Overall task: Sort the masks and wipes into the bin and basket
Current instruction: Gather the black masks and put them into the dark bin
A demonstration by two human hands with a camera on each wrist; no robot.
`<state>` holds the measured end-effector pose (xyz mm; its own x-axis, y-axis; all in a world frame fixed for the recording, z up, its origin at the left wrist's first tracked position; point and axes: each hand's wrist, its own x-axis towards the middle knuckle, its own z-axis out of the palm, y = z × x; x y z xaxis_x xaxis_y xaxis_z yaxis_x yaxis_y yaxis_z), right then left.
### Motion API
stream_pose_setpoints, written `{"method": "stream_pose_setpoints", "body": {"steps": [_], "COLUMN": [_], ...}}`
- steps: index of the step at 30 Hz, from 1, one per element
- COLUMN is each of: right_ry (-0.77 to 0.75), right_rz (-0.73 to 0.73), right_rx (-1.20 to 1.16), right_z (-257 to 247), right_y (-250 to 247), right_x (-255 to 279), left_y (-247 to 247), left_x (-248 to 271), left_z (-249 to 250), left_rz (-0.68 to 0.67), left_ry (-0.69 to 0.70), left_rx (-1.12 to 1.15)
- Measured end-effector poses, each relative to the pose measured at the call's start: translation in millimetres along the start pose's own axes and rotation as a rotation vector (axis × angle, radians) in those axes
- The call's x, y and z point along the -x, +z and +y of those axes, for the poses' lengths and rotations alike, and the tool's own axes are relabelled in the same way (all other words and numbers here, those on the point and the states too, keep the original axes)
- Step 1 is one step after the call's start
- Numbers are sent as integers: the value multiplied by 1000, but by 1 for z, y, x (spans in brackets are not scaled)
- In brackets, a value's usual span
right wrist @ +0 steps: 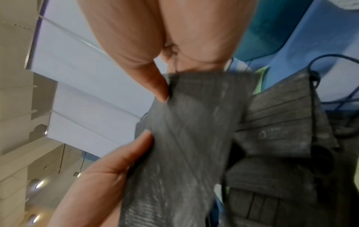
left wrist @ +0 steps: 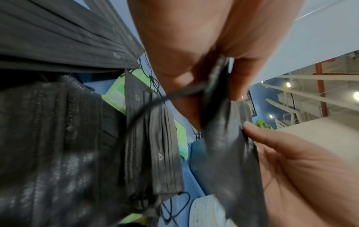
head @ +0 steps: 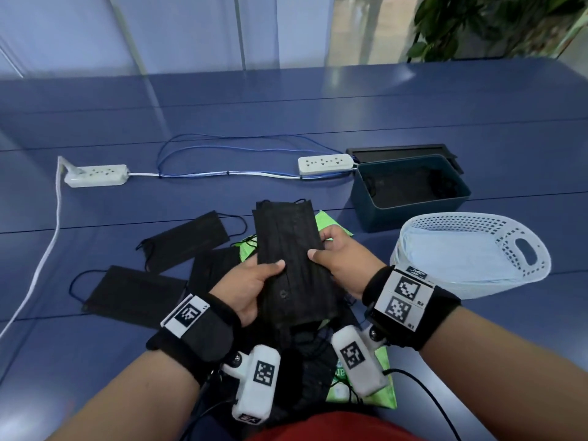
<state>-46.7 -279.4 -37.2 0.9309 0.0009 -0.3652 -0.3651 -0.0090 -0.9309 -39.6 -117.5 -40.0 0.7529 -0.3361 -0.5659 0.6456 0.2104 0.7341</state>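
At table centre, I have both hands, left (head: 251,289) and right (head: 342,261), pinching the masks (head: 291,246), long axis toward 12 o'clock. The bin (head: 410,214) lies at 2 o'clock, nearer my right hand.

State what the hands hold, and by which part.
Both hands, left and right, grip a stack of black masks by its long side edges, near the middle.

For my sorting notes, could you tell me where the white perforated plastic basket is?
Head view, right side: the white perforated plastic basket sits just nearer than the dark teal bin.
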Motion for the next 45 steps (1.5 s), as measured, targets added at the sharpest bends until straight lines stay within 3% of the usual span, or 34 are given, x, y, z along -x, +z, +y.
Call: {"method": "stream_pose_setpoints", "body": {"steps": [2, 4, 6, 8, 10, 14, 17, 21, 24, 28, 33, 36, 41, 45], "right_ry": [-29, -55, 34, 186, 256, 173, 196, 71, -27, -177, -251, -226, -104, -39], "right_rz": [54, 135, 145, 59, 8, 69, 54, 49, 139, 227, 23, -104, -130, -125], "right_rx": [142, 431, 736, 920, 964, 947, 971, 1049, 900, 609, 103, -83, -26, 83], "right_z": [3, 11, 23, 38, 51, 55, 48, 41, 30, 9, -30, -40, -30, -13], "right_y": [-11, -33, -52, -58, -55, -42, -35, -39, -48, -62, -49, -30, -3, 7], "right_x": [-7, -16, -22, -27, -33, -47, -53, -54, -39, -17, 9, 15, 17, 13], "left_y": [-8, -23, -43, -63, -81, -109, -120, -133, -138, -129, -86, -57, -26, -21], "left_x": [-2, -2, 1, 6, 14, 27, 35, 42, 44, 42, 31, 28, 25, 21], "left_z": [6, 15, 22, 26, 28, 24, 22, 18, 16, 15, 21, 23, 24, 25], "left_rz": [90, 180, 251, 310, 355, 450, 490, 534, 541, 494, 298, 149, -51, -148], "left_ry": [41, 60, 74, 82, 70, 71, 107, 121, 118, 122, 54, 1, -38, 21], "left_rx": [26, 74, 108, 147, 189, 235, 237, 252, 266, 269, 255, 236, 259, 274]}}
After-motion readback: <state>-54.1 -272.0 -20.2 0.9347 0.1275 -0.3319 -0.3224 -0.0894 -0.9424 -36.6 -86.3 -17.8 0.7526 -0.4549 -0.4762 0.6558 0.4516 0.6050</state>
